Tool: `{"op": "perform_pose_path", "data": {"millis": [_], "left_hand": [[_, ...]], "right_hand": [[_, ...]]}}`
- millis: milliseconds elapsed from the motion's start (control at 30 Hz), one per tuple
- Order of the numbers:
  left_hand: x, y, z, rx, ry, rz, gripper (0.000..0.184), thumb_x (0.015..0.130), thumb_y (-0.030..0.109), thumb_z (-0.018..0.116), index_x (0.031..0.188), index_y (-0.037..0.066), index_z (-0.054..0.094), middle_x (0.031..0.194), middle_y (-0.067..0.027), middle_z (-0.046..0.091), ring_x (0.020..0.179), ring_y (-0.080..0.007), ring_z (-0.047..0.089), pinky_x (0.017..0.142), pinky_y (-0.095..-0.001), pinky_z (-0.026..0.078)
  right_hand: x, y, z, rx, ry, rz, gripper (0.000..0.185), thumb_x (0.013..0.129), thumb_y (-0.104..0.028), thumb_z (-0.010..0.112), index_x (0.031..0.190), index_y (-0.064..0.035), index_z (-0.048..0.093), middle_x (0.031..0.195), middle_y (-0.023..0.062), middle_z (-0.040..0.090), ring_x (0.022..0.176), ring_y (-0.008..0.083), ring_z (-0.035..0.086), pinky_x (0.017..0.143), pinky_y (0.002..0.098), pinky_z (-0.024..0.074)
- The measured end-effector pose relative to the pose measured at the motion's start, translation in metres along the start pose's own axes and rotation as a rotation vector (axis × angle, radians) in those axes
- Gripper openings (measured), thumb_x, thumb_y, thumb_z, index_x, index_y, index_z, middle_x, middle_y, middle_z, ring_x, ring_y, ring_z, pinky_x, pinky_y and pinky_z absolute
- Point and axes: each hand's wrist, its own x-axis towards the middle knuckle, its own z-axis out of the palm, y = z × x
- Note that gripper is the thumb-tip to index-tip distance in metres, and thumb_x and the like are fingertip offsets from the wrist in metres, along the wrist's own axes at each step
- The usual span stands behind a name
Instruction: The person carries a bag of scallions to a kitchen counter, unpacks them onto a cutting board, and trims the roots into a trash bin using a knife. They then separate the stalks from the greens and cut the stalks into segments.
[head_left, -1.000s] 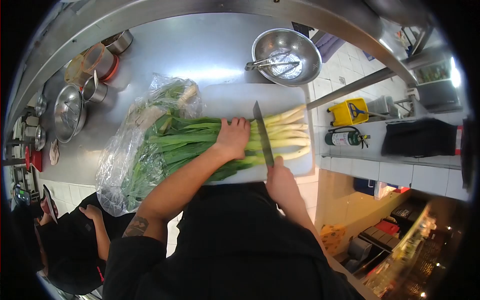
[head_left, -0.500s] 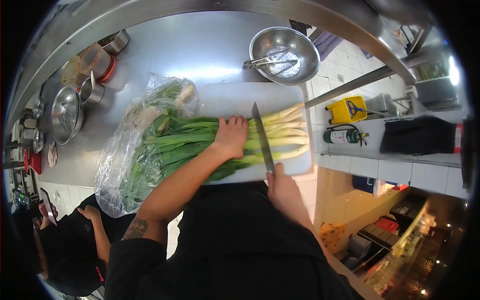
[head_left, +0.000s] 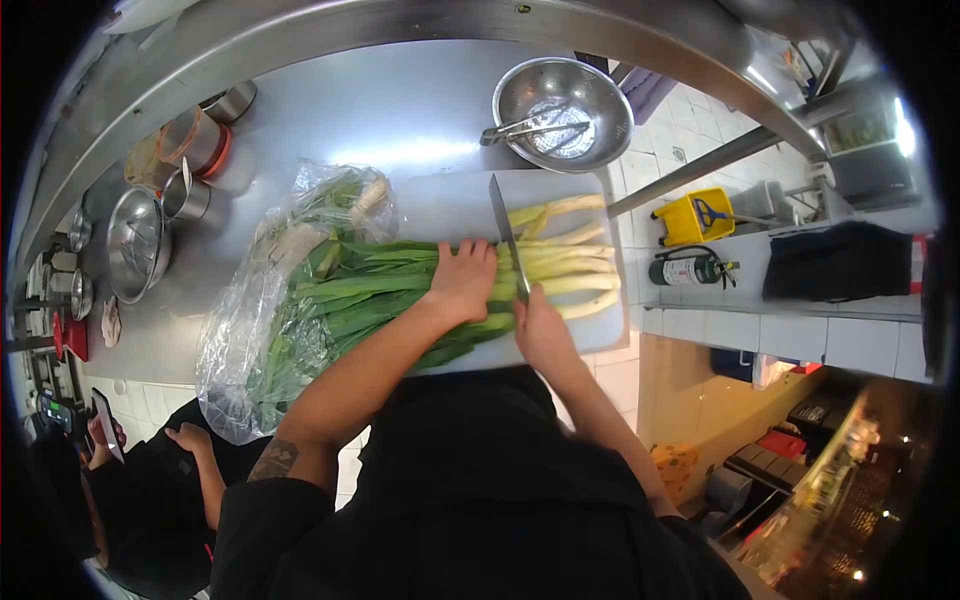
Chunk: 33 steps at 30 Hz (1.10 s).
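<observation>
Several green onions [head_left: 390, 284] lie across a white cutting board [head_left: 450, 190], green leaves to the left and pale stalks to the right. My left hand [head_left: 465, 280] presses down on them near the middle, fingers a little apart. Closed round the handle of a long knife [head_left: 503, 215], my right hand [head_left: 541, 325] is just right of the left one. The blade crosses the stalks close to my left fingertips. A clear plastic bag [head_left: 235, 345] with more greens inside lies beside and partly under the leaves.
A perforated metal bowl [head_left: 600, 90] with tongs [head_left: 540, 128] stands behind the board. Metal bowls [head_left: 138, 245] and containers [head_left: 193, 140] are at the left. A person in black [head_left: 165, 490] stands at lower left. A metal rail [head_left: 690, 175] runs at the right.
My right hand and the knife have moved forward and left, nearer my left hand. At the far side, part of the stalks now lies separated from the leaves. My left hand has stayed on the bunch.
</observation>
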Motion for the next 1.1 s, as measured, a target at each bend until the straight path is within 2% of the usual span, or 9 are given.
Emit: {"op": "perform_pose_path", "data": {"millis": [100, 233, 433, 600, 733, 900, 967, 1000, 1100], "left_hand": [[0.003, 0.0, 0.002, 0.01, 0.005, -0.021, 0.083, 0.055, 0.022, 0.081, 0.127, -0.002, 0.049, 0.126, -0.0144, 0.049, 0.119, -0.0297, 0.047, 0.096, -0.0561, 0.036], [0.003, 0.0, 0.001, -0.028, 0.002, -0.02, 0.086, 0.053, 0.022, 0.082, 0.128, -0.002, 0.048, 0.126, -0.0146, 0.05, 0.119, -0.03, 0.047, 0.097, -0.0559, 0.036], [-0.001, -0.001, -0.009, 0.013, -0.02, 0.005, 0.092, 0.057, 0.027, 0.085, 0.134, -0.002, 0.045, 0.13, -0.0155, 0.05, 0.123, -0.0323, 0.046, 0.103, -0.0574, 0.034], [-0.03, 0.028, 0.001, 0.194, 0.382, 0.068, 0.123, 0.048, 0.04, 0.091, 0.149, 0.003, 0.032, 0.15, -0.02, 0.036, 0.14, -0.0393, 0.032, 0.11, -0.0609, 0.026], [-0.046, 0.045, 0.004, 0.101, 0.202, 0.011, 0.134, 0.048, 0.047, 0.091, 0.155, 0.009, 0.019, 0.159, -0.0208, 0.019, 0.144, -0.0471, 0.019, 0.112, -0.0632, 0.02], [-0.023, 0.023, -0.012, 0.096, 0.136, -0.076, 0.134, 0.048, 0.041, 0.093, 0.156, 0.017, 0.017, 0.159, -0.0236, 0.015, 0.14, -0.0485, 0.028, 0.112, -0.0617, 0.022], [-0.01, 0.014, -0.016, 0.035, 0.011, -0.124, 0.134, 0.049, 0.039, 0.093, 0.156, 0.016, 0.016, 0.158, -0.0278, 0.016, 0.134, -0.0474, 0.037, 0.11, -0.0585, 0.026], [-0.004, 0.01, -0.006, 0.126, 0.104, -0.123, 0.134, 0.049, 0.037, 0.092, 0.157, 0.015, 0.014, 0.148, -0.0287, 0.034, 0.123, -0.0421, 0.048, 0.105, -0.0517, 0.031], [0.008, -0.003, -0.013, 0.082, 0.045, -0.071, 0.124, 0.055, 0.033, 0.088, 0.155, 0.012, 0.019, 0.13, -0.0252, 0.052, 0.116, -0.0363, 0.052, 0.104, -0.0478, 0.032]], "right_hand": [[-0.035, -0.014, -0.047, -0.068, -0.116, 0.013, 0.025, 0.098, -0.02, 0.05, 0.105, 0.0023, 0.041, 0.077, 0.0332, 0.061, 0.074, 0.0531, 0.059, 0.068, 0.0606, 0.0457], [-0.065, 0.006, -0.031, -0.026, -0.211, 0.182, 0.026, 0.098, -0.018, 0.049, 0.107, 0.0056, 0.045, 0.081, 0.0366, 0.06, 0.079, 0.0557, 0.057, 0.069, 0.0595, 0.044], [-0.019, 0.016, 0.011, 0.038, 0.018, 0.031, 0.024, 0.098, -0.018, 0.05, 0.109, 0.0029, 0.045, 0.081, 0.0358, 0.059, 0.079, 0.0549, 0.057, 0.068, 0.0594, 0.0441], [-0.017, 0.022, 0.013, 0.042, 0.042, 0.029, 0.024, 0.098, -0.02, 0.05, 0.105, 0.0026, 0.045, 0.08, 0.0342, 0.061, 0.078, 0.0534, 0.059, 0.068, 0.0594, 0.0458], [-0.017, 0.018, 0.007, 0.035, 0.017, 0.015, 0.025, 0.098, -0.022, 0.051, 0.103, 0.0018, 0.044, 0.081, 0.0337, 0.061, 0.078, 0.0527, 0.06, 0.069, 0.0599, 0.0469], [-0.016, 0.023, 0.008, 0.032, -0.028, 0.043, 0.027, 0.098, -0.021, 0.051, 0.107, 0.0027, 0.044, 0.083, 0.0344, 0.062, 0.08, 0.0534, 0.06, 0.071, 0.0602, 0.0461], [-0.013, 0.023, 0.007, 0.018, -0.026, 0.018, 0.028, 0.098, -0.021, 0.051, 0.109, 0.0032, 0.044, 0.084, 0.0346, 0.062, 0.081, 0.0535, 0.059, 0.071, 0.0599, 0.046], [-0.013, 0.024, 0.008, 0.023, -0.02, 0.021, 0.028, 0.098, -0.021, 0.051, 0.109, 0.0036, 0.045, 0.084, 0.0347, 0.062, 0.082, 0.0534, 0.059, 0.072, 0.0592, 0.0461], [-0.013, 0.026, 0.007, 0.038, -0.008, 0.0, 0.028, 0.098, -0.021, 0.051, 0.109, 0.0039, 0.045, 0.084, 0.0348, 0.062, 0.083, 0.0532, 0.059, 0.072, 0.0579, 0.0464]]}}
